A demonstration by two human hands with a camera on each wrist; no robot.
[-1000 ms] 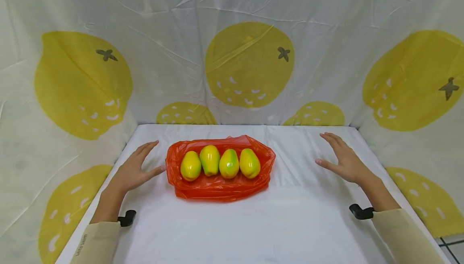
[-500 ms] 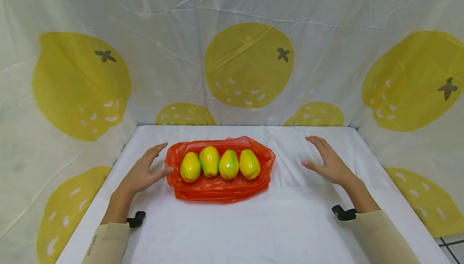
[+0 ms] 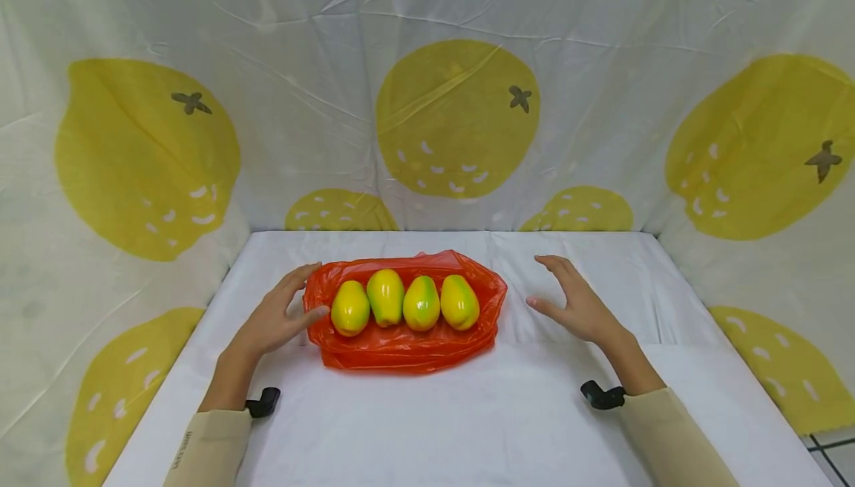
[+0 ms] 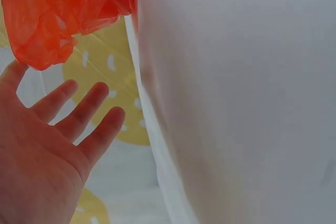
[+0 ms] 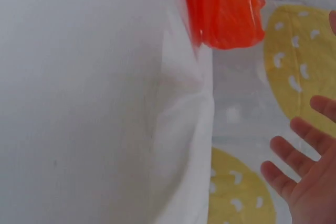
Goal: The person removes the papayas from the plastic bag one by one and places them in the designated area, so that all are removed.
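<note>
In the head view, a red plastic bag [image 3: 407, 352] lies on the white table with its mouth turned back. Several glossy yellow-green fruits, shaped like small papayas, sit side by side in it, among them a leftmost fruit [image 3: 350, 309] and a rightmost fruit [image 3: 459, 303]. My left hand [image 3: 274, 320] is at the bag's left end, fingers spread, thumb and fingertips overlapping its edge in this view. The left wrist view has a fingertip right at the red plastic [image 4: 39, 30]. My right hand [image 3: 581, 310] hovers to the right of the bag, apart from it, with fingers extended and nothing held.
A white cloth [image 3: 427, 427] covers the table. Lemon-print curtain [image 3: 461, 116] hangs behind it and along both sides. Each wrist wears a black camera mount, the left mount [image 3: 263, 402] and the right mount [image 3: 603, 396]. Floor tiles [image 3: 831, 451] show at the lower right.
Both hands have moved inward toward the bag, the right hand farther than the left. My left thumb and fingertips now overlap the bag's left edge. The bag and fruits have stayed put.
</note>
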